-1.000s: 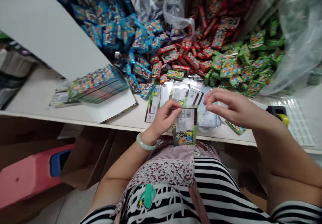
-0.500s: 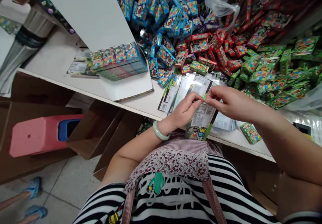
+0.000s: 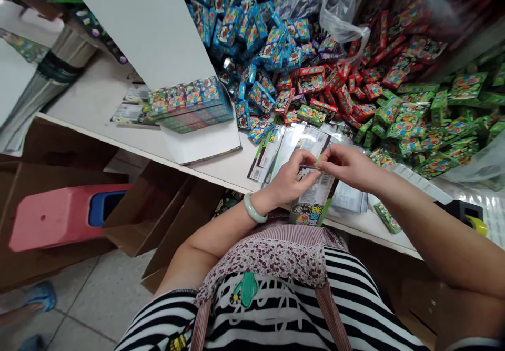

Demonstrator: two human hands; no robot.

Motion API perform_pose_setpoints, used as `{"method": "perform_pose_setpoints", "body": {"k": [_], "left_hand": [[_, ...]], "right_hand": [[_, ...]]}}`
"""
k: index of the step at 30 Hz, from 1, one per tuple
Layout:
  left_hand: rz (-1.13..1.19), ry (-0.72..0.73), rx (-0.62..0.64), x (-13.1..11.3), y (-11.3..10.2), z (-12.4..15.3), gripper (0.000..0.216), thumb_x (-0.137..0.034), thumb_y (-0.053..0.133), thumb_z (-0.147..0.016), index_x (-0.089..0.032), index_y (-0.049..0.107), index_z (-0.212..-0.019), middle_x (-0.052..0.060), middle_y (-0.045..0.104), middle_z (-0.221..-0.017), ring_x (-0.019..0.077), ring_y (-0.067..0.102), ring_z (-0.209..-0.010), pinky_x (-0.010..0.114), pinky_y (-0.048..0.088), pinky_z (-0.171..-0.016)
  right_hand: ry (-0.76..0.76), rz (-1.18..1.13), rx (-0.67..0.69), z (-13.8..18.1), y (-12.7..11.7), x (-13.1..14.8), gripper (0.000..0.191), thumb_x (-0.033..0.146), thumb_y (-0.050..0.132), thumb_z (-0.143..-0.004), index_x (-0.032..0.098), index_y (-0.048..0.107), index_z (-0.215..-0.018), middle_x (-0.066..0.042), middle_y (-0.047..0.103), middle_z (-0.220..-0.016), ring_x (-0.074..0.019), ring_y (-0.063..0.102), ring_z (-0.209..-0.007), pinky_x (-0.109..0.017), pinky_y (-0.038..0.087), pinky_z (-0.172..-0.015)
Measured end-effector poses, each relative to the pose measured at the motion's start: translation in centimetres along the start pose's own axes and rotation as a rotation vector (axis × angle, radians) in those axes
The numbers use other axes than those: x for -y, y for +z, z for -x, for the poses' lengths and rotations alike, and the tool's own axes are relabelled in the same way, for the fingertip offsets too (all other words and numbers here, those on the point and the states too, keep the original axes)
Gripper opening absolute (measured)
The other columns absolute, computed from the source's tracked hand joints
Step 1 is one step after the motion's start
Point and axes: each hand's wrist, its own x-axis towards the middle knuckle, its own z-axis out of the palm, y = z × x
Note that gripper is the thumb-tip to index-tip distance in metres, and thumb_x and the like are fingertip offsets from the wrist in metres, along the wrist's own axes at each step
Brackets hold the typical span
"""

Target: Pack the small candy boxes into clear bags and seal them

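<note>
My left hand (image 3: 294, 178), with a pale green bangle (image 3: 254, 208) on its wrist, pinches the upper edge of a printed plastic pouch (image 3: 313, 198). Opposite it, my right hand (image 3: 351, 168) pinches the same edge, so the two sets of fingertips almost meet. Barcode panels, a green side strip and large yellow-white lettering show on the pouch, which hangs at the table's edge close to my apron. Beneath and behind my hands lie more flat pouches (image 3: 272, 153). A small green box (image 3: 386, 217) rests by my right forearm.
Beyond my hands are heaps of small blue boxes (image 3: 260, 96), red boxes (image 3: 343, 96) and green boxes (image 3: 410, 119). A display carton (image 3: 201, 148) holding packed boxes stands left. A tape dispenser (image 3: 467, 214) lies right. Cardboard boxes (image 3: 136, 224) and a pink stool (image 3: 59, 217) are below.
Both hands keep pinching the pouch edge, with only a slight shift of the fingers. The camera view has shifted a little. A person's feet at lower left have moved partly out of view.
</note>
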Motion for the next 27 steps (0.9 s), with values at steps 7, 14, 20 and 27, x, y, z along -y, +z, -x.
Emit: {"method": "perform_pose_setpoints", "body": {"k": [7,14,20,27], "left_hand": [[0.047,-0.100,0.171,-0.9,-1.1,-0.5,0.027,-0.033,0.071,-0.088,-0.021,0.056,-0.107,0.004,0.067,-0.102,0.0163,0.066,-0.096,0.031,0.054,-0.087],[0.168,-0.314,-0.077,1.4,-4.2,-0.3,0.018,-0.029,0.068,-0.084,-0.021,0.064,-0.100,0.003,0.069,-0.098,0.0153,0.066,-0.092,0.029,0.054,-0.083],[0.417,-0.580,-0.624,5.5,-7.2,1.7,0.030,-0.028,0.067,-0.075,-0.021,0.060,-0.104,0.002,0.067,-0.095,0.0130,0.063,-0.078,0.024,0.052,-0.068],[0.104,-0.623,-0.344,7.0,-8.0,5.6,0.053,-0.044,0.074,-0.077,-0.020,0.052,-0.119,0.005,0.065,-0.099,0.0187,0.065,-0.092,0.033,0.053,-0.084]], "right_hand": [[0.240,-0.606,0.282,-0.9,0.5,-1.1,0.011,0.021,0.070,-0.066,0.020,0.062,-0.073,0.001,0.066,-0.074,-0.0142,0.061,-0.070,-0.028,0.050,-0.069],[0.083,-0.358,0.099,-3.2,-1.0,-2.9,0.016,0.029,0.064,-0.078,0.021,0.068,-0.091,-0.002,0.071,-0.080,-0.0161,0.063,-0.072,-0.031,0.050,-0.071],[-0.130,0.581,-0.374,-9.5,-2.6,-4.6,0.027,0.028,0.057,-0.091,0.018,0.074,-0.109,-0.014,0.072,-0.113,-0.0280,0.065,-0.101,-0.040,0.048,-0.089],[-0.155,0.969,-0.401,-12.8,-0.5,-5.3,0.032,0.034,0.061,-0.091,0.018,0.071,-0.117,-0.019,0.065,-0.119,-0.0335,0.055,-0.108,-0.043,0.047,-0.084]]}}
